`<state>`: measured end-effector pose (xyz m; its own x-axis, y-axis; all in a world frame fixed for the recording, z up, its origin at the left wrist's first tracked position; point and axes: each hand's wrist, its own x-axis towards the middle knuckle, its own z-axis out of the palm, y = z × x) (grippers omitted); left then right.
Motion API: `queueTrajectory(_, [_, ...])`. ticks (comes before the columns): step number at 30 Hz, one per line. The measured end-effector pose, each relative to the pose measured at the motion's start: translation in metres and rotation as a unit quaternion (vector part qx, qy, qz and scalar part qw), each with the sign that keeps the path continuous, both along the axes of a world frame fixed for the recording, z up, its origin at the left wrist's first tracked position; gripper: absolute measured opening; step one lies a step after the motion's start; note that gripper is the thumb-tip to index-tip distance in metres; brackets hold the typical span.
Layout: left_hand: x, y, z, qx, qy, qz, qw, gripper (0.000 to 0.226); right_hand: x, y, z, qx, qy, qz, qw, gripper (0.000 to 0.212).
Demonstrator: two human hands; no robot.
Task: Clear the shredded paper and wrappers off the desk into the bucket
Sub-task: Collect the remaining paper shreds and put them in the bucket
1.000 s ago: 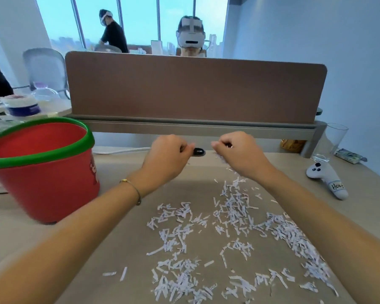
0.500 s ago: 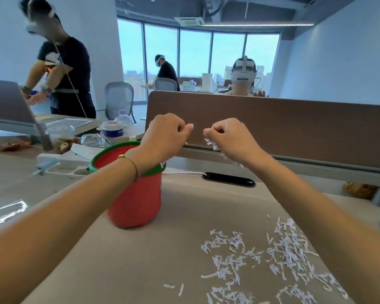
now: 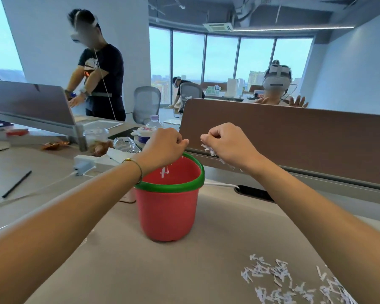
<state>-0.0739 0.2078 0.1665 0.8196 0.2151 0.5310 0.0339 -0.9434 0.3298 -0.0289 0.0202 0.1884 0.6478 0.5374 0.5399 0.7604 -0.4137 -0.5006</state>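
A red bucket (image 3: 167, 213) with a green rim stands on the desk in the middle of the head view. My left hand (image 3: 162, 145) hovers over its left rim, fingers pinched together; a few white shreds (image 3: 164, 172) are falling inside the bucket below it. My right hand (image 3: 226, 143) is held just right of the bucket's rim, closed on a clump of shredded paper (image 3: 208, 149) that pokes out under the fingers. More shredded paper (image 3: 290, 281) lies scattered on the desk at the lower right.
A brown divider panel (image 3: 305, 137) runs behind the desk, with a black cable slot (image 3: 255, 193) below it. Bottles, wrappers (image 3: 53, 145) and a power strip (image 3: 86, 164) sit to the left. A black pen (image 3: 17, 184) lies far left. Other people work nearby.
Both hands rose from the desk with pinched shreds and moved left over the bucket. The view swung left and up. Shreds now drop from my left hand.
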Motion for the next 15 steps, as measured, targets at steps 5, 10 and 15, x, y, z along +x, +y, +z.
queueTrajectory(5, [0.004, 0.018, -0.012, -0.024, 0.041, -0.014, 0.999, 0.049, 0.001, 0.016, -0.003, -0.003, 0.018, 0.009, 1.000, 0.050])
queueTrajectory(10, [-0.008, 0.025, -0.019, -0.030, 0.099, -0.033, 0.994, 0.043, 0.005, 0.036, -0.009, -0.013, 0.028, 0.013, 0.999, 0.050])
queueTrajectory(15, [-0.023, 0.036, -0.014, 0.010, 0.055, 0.014, 0.998, 0.044, 0.008, 0.063, -0.014, -0.045, 0.014, 0.020, 0.999, 0.045])
